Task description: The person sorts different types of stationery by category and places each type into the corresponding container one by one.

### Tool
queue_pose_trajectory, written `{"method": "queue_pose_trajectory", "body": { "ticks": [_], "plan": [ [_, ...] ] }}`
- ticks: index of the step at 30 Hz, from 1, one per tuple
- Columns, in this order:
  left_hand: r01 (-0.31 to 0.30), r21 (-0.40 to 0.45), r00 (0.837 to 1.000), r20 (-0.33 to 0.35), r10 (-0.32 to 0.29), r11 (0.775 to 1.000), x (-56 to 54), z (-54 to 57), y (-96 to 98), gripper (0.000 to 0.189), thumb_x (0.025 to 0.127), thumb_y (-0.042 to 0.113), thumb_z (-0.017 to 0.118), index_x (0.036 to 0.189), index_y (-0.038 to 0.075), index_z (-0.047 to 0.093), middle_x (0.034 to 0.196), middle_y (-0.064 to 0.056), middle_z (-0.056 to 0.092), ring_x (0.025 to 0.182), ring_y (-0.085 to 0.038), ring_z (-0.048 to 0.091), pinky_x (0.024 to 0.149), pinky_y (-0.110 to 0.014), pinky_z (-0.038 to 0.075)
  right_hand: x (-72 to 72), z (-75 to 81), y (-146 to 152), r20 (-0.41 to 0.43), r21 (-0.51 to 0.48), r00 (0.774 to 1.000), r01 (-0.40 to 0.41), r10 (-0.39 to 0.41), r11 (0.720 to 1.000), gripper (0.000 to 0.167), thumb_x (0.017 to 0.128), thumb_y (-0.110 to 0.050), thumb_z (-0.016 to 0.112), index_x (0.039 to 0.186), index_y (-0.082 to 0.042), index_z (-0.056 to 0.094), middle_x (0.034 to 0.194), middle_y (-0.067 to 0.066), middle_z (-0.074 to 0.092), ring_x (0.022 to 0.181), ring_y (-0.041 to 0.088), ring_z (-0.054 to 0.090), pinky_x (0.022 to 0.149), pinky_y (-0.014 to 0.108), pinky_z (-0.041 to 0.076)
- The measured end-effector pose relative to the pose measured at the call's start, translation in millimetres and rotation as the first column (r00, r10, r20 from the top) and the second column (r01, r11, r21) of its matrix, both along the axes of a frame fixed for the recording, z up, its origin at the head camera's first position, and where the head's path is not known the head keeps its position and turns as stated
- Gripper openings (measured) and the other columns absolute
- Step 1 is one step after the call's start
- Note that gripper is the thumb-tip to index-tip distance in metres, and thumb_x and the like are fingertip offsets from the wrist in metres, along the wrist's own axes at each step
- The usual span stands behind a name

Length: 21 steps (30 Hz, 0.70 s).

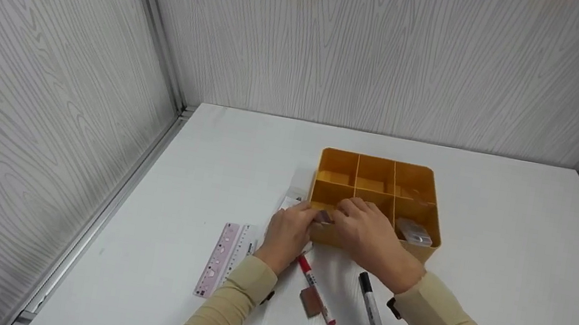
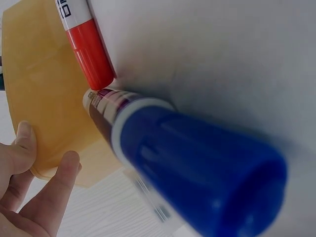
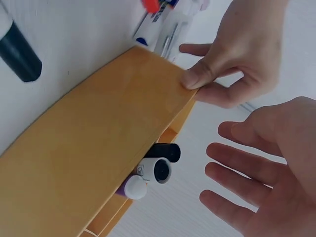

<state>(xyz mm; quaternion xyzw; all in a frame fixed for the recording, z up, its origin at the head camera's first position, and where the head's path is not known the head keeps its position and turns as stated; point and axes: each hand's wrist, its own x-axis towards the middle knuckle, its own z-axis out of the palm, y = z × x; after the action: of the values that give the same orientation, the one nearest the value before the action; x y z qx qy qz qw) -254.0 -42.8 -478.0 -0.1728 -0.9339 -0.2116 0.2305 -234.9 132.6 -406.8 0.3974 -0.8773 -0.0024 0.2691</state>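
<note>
A yellow six-compartment organizer box (image 1: 327, 235) stands between the hands. My left hand (image 1: 287, 235) pinches its near left corner, thumb on the outer wall and fingers over the rim, as the right wrist view shows. My right hand (image 1: 370, 236) is over the front compartments; in the right wrist view its fingers are extended and spread, holding nothing. Several pens or tubes poke above the rim there, among them a black cap (image 3: 170, 152), a white cap (image 3: 160, 170) and a purple tube with a white end (image 3: 134, 187). A clear plastic case (image 1: 414, 232) lies in the front right compartment.
In front of the box lie a red marker (image 1: 316, 292), a brown block (image 1: 310, 302) and a black-capped marker (image 1: 374, 315). To the left are a pink ruler (image 1: 216, 260) and a clear ruler (image 1: 241, 248). A blue-capped tube (image 2: 197, 163) lies under the left wrist.
</note>
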Motion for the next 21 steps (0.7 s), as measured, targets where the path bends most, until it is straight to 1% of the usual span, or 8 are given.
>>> {"method": "queue_pose_trajectory", "body": {
  "ticks": [2,5,9,10,13,17,19,21],
  "plan": [
    [-0.003,-0.002,1.000,0.010,0.003,1.000,0.3,0.4,0.5,0.005,0.093,0.012,0.069,0.095,0.013,0.073,0.089,0.002,0.070,0.072,-0.013,0.066,0.066,-0.029,0.056,8.5,-1.8,3,-0.004,-0.038,1.000,-0.023,0.023,0.999,0.013,0.087,-0.008,0.074,0.099,-0.005,0.071,0.099,0.009,0.070,0.094,0.026,0.065,0.085,0.039,0.058],
    [-0.004,0.001,1.000,0.014,0.004,1.000,1.0,1.4,0.7,0.008,0.093,0.009,0.067,0.093,0.013,0.074,0.088,0.002,0.070,0.074,-0.014,0.067,0.068,-0.029,0.057,22.0,-5.9,8,0.016,-0.103,0.998,-0.061,0.063,0.993,0.021,0.087,-0.003,0.071,0.107,-0.007,0.068,0.103,0.008,0.069,0.098,0.026,0.067,0.089,0.040,0.057],
    [0.007,0.015,1.000,-0.005,-0.007,1.000,1.0,1.4,0.5,0.011,0.092,0.006,0.067,0.091,0.013,0.075,0.089,0.001,0.071,0.076,-0.015,0.069,0.069,-0.028,0.058,38.0,-16.1,16,0.051,-0.161,0.995,-0.079,0.088,0.984,0.027,0.082,0.002,0.071,0.107,-0.007,0.068,0.104,0.007,0.068,0.096,0.025,0.066,0.087,0.037,0.057],
    [0.010,0.016,1.000,-0.009,-0.010,1.000,0.9,1.4,0.6,0.010,0.092,0.006,0.067,0.090,0.013,0.075,0.089,0.001,0.071,0.077,-0.015,0.070,0.070,-0.028,0.058,41.4,-19.7,18,0.063,-0.177,0.994,-0.080,0.092,0.981,0.026,0.080,0.003,0.072,0.105,-0.006,0.069,0.102,0.007,0.068,0.093,0.024,0.065,0.085,0.036,0.057],
    [0.011,0.002,1.000,-0.012,-0.010,1.000,1.4,2.0,1.0,0.007,0.092,0.009,0.069,0.089,0.013,0.075,0.088,0.001,0.071,0.078,-0.016,0.070,0.071,-0.028,0.058,52.1,-30.3,27,0.138,-0.203,0.988,-0.038,0.067,0.978,0.027,0.078,0.003,0.074,0.103,-0.007,0.070,0.098,0.005,0.067,0.089,0.021,0.063,0.080,0.034,0.057],
    [0.015,-0.013,1.000,0.007,-0.014,1.000,2.4,3.6,0.9,0.004,0.091,0.014,0.070,0.090,0.013,0.075,0.090,0.002,0.071,0.079,-0.015,0.070,0.073,-0.027,0.058,65.3,-44.5,39,0.248,-0.215,0.969,0.049,0.006,0.975,0.030,0.077,0.002,0.077,0.103,-0.011,0.070,0.103,0.005,0.067,0.092,0.020,0.065,0.080,0.035,0.057],
    [0.019,-0.022,1.000,0.011,-0.018,1.000,2.5,3.6,0.9,0.005,0.091,0.016,0.071,0.090,0.014,0.075,0.091,0.002,0.072,0.079,-0.015,0.070,0.073,-0.027,0.058,71.8,-50.9,45,0.278,-0.205,0.960,0.085,-0.025,0.975,0.029,0.077,0.001,0.078,0.102,-0.012,0.070,0.107,0.006,0.066,0.092,0.020,0.065,0.079,0.036,0.058],
    [0.022,-0.033,1.000,-0.002,-0.022,0.999,2.1,3.3,0.8,0.005,0.090,0.018,0.072,0.090,0.014,0.075,0.091,0.002,0.073,0.078,-0.015,0.071,0.072,-0.027,0.058,78.3,-56.1,51,0.301,-0.184,0.952,0.115,-0.056,0.976,0.028,0.077,0.001,0.077,0.101,-0.012,0.070,0.110,0.008,0.066,0.091,0.020,0.065,0.076,0.036,0.057]
  ]
}}
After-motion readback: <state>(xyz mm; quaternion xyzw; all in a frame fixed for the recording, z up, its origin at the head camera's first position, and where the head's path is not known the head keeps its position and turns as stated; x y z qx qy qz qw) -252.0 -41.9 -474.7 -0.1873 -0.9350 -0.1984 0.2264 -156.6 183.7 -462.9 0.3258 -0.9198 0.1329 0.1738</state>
